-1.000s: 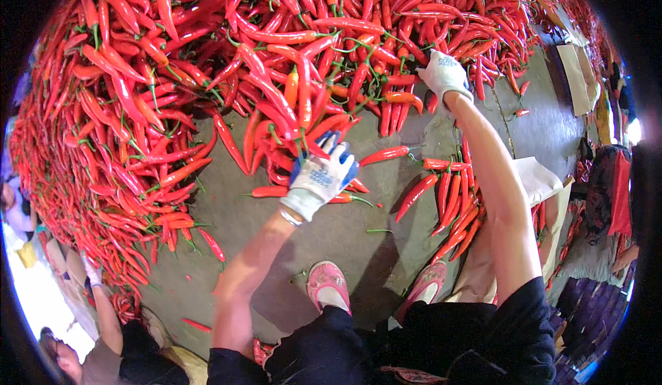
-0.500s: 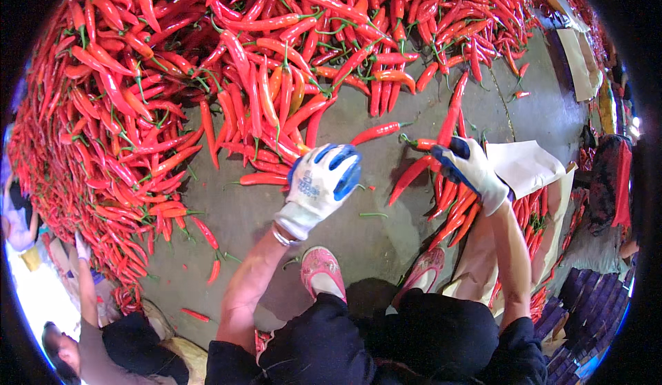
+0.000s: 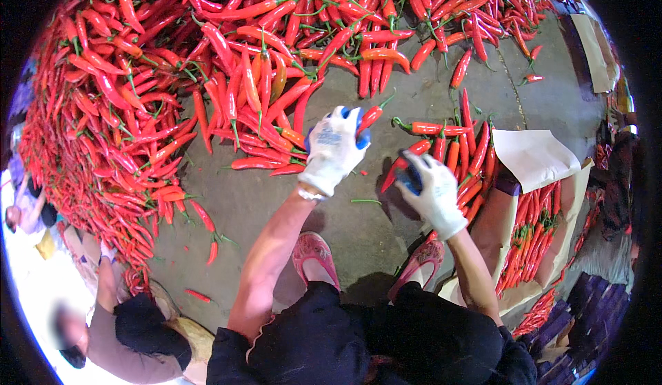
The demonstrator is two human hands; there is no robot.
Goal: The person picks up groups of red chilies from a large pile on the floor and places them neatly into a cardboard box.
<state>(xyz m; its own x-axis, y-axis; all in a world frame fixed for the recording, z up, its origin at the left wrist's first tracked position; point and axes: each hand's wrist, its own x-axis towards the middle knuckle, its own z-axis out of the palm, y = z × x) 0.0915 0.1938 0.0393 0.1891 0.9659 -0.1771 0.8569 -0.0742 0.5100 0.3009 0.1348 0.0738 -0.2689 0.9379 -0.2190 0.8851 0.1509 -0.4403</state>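
Observation:
My left hand [image 3: 336,149], in a white glove with blue-coated fingers, is closed on a red chili pepper [image 3: 371,117], whose green stem points up and right. Over to the right, my gloved right hand [image 3: 433,190] has its fingers curled but apart, around another red chili [image 3: 394,172] that lies on the floor. Just beyond it, a loose bunch of red chilies [image 3: 476,152] lies with one chili [image 3: 434,129] crosswise at its left. A big heap of red chilies [image 3: 241,61] spreads across the far and left side.
At my right stands a paper-lined container [image 3: 578,199] of chilies with a white paper flap [image 3: 534,157]. Purple slatted crates [image 3: 586,316] are at the lower right. Another person [image 3: 131,337] works at the lower left. A green stem piece [image 3: 365,201] lies on the grey floor [image 3: 276,205].
My left hand has closed on a chili from the floor and tilted its stem upward. My right hand has moved left and nearer, off the bunch, to the lone chili.

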